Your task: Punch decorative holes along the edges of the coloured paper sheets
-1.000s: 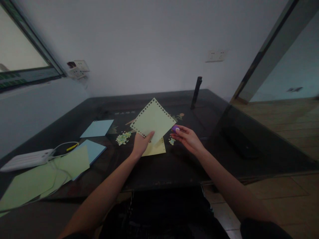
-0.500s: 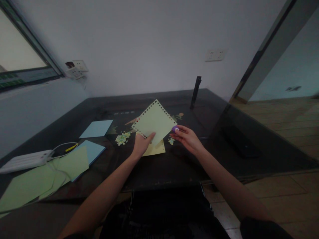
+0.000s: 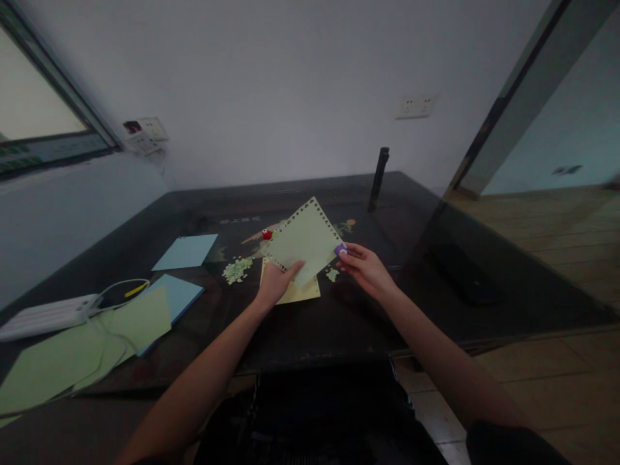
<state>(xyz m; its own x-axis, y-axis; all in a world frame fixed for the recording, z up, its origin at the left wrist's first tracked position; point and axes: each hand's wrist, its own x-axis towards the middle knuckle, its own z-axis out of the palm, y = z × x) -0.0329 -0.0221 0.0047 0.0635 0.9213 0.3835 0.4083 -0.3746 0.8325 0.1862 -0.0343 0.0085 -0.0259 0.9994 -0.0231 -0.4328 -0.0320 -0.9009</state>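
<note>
My left hand [image 3: 277,283] grips a pale green sheet of paper [image 3: 306,242] by its lower left edge, thumb on top. Rows of punched holes run along several of its edges. In my right hand [image 3: 367,270] is a small purple craft punch [image 3: 341,250], closed in the fingers at the sheet's right corner. Beneath the sheet lies a yellow sheet [image 3: 303,292], partly covered, with holes near its edge. A little heap of paper cutouts [image 3: 332,274] sits below the punch. Behind the sheet's left edge show a red punch [image 3: 267,234] and a green punch [image 3: 276,233].
A larger pile of cutouts [image 3: 237,270] lies left of my left hand. Blue paper [image 3: 186,252], green sheets [image 3: 58,355] and a white power strip [image 3: 48,316] with a cable occupy the table's left. A black upright post [image 3: 378,179] stands at the back; a dark flat object [image 3: 465,274] lies right.
The pale green sheet has turned and shifted slightly right in my left hand, uncovering more of the red and green punches. The purple punch stays at its right corner.
</note>
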